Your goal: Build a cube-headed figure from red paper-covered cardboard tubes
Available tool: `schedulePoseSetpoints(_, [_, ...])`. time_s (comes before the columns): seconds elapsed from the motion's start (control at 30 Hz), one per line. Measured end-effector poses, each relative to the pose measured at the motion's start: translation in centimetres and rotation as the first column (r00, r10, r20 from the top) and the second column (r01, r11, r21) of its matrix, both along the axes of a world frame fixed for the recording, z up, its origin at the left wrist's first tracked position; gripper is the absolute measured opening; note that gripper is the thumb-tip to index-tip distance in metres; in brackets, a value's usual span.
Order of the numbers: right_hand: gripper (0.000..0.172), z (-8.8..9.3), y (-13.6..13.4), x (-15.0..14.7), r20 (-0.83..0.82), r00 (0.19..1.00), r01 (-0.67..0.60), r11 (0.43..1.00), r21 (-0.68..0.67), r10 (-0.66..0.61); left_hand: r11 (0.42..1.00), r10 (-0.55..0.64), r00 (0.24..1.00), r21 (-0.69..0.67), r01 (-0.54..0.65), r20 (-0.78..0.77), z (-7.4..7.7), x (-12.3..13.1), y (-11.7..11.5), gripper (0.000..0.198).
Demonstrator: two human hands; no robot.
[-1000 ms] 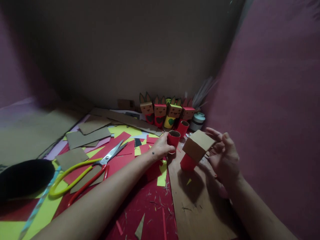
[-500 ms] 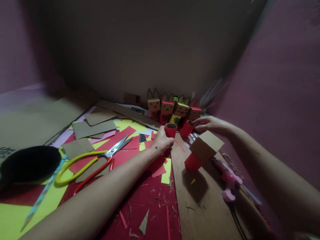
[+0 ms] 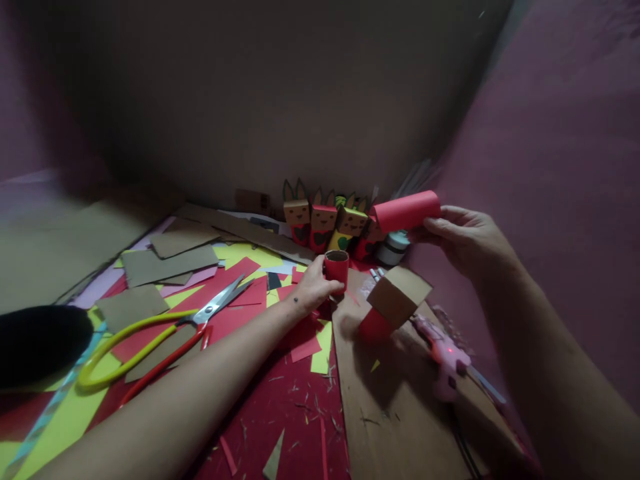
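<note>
My left hand (image 3: 311, 288) is closed round a short red paper tube (image 3: 337, 267) that stands upright on the table. Raised above the table, my right hand (image 3: 467, 241) grips a longer red paper tube (image 3: 406, 211) held sideways. Between the hands a cardboard cube on a red tube (image 3: 393, 303) leans on a brown cardboard sheet (image 3: 395, 413). A pink glue gun (image 3: 445, 355) lies on that sheet below my right forearm.
Several finished box-headed paper figures (image 3: 325, 223) line the back wall beside a small white jar (image 3: 394, 247). Yellow and red scissors (image 3: 165, 337) lie at left among red, yellow and brown paper scraps. A black object (image 3: 40, 343) sits at the far left.
My right hand has picked up a red tube from near the figures and raised it sideways. My left hand stays on the short red tube. The view has shifted a little.
</note>
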State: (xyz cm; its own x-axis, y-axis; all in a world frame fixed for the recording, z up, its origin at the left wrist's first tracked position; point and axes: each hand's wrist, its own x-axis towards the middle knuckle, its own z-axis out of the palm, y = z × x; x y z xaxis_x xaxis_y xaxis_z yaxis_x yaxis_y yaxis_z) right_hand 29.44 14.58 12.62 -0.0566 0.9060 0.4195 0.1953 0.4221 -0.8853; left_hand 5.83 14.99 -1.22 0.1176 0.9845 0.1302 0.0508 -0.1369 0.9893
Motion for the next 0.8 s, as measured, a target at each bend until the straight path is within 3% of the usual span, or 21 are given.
schedulePoseSetpoints(0.17, [0.03,-1.3,-3.0,-1.2,-0.163,0.984,-0.072,0.997,0.01,0.072,0.992,-0.07,0.997,0.102,0.071,-0.019,-1.0,0.6,0.1,0.049])
schedulePoseSetpoints(0.37, [0.015,-2.8,-5.3,-1.9,-0.26,0.964,-0.016,0.991,0.131,0.05,0.993,-0.078,0.997,0.082,0.079,-0.014,-1.4,0.6,0.2,0.044])
schedulePoseSetpoints(0.47, [0.009,-2.9,-7.6,-2.2,-0.317,0.948,0.037,0.975,0.217,0.035,0.995,-0.033,0.999,0.093,0.032,0.011,0.0,0.5,-0.2,0.045])
schedulePoseSetpoints(0.57, [0.008,-3.3,-10.4,-2.9,-0.316,0.948,0.042,0.976,0.213,0.028,0.993,-0.015,0.999,0.115,0.011,0.037,2.4,0.1,-1.0,0.046])
schedulePoseSetpoints(0.63, [0.009,-3.8,-12.2,-3.6,-0.23,0.973,0.01,0.992,0.129,0.02,0.994,-0.043,0.998,0.099,0.038,0.045,3.9,-0.5,-1.8,0.043])
schedulePoseSetpoints(0.7, [0.011,-4.5,-13.5,-4.4,-0.159,0.983,-0.074,0.991,0.115,0.092,0.994,-0.079,0.996,0.079,0.075,0.048,5.0,-1.6,-2.9,0.04])
schedulePoseSetpoints(0.8, [0.01,-5.5,-14.8,-5.4,0.001,0.988,-0.154,0.985,0.08,0.154,0.989,-0.136,0.991,0.053,0.135,0.007,5.8,-3.7,-5.3,0.039])
